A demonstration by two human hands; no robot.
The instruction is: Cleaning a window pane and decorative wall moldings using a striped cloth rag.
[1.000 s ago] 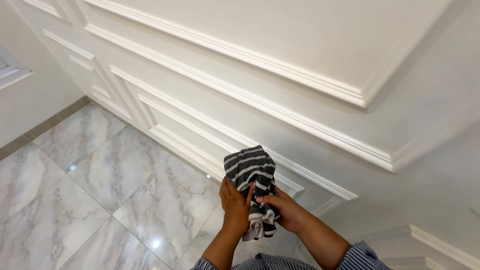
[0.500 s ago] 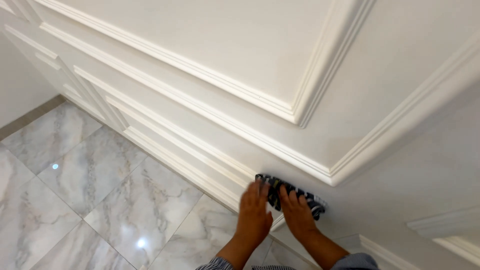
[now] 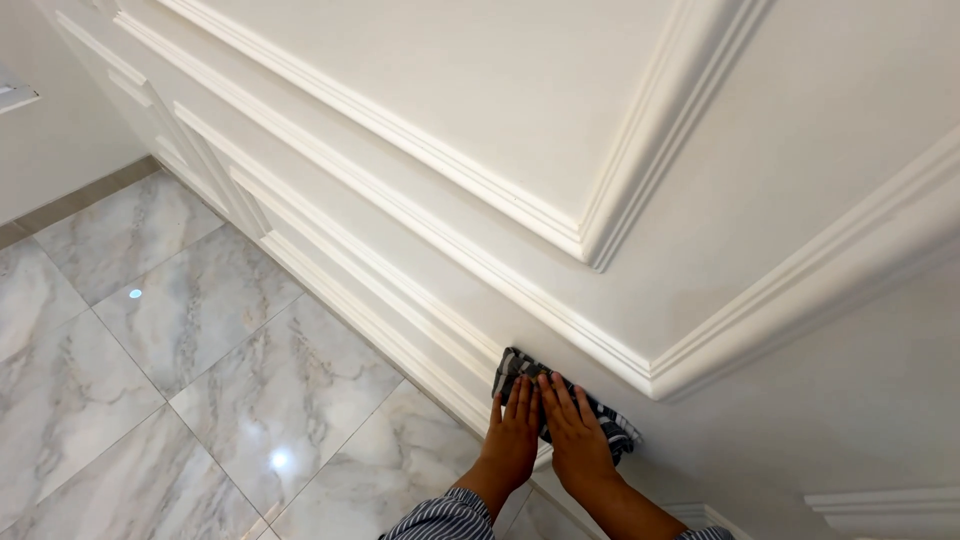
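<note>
**Both hands press a striped cloth against the white panelled wall**

A white wall (image 3: 700, 230) with raised moulding frames fills most of the view, running down to a glossy floor (image 3: 200, 340) of grey-veined marble tiles that reflects small spots of light. A darker strip of skirting runs along the far wall at the upper left.

A second ago the cloth was bunched up and held in the air between the two hands, away from the wall. Half a second ago it had reached the wall, with the hands blurred in motion. Now it lies spread flat against the lower panel, just below the corner of the moulding.

The left hand (image 3: 515, 430) and right hand (image 3: 575, 435) lie side by side, thumbs touching, palms flat on the cloth (image 3: 612, 428). The fingers are stretched out straight and pressed down on it, not curled around it. Striped sleeves (image 3: 445, 515) show at the wrists.
</note>
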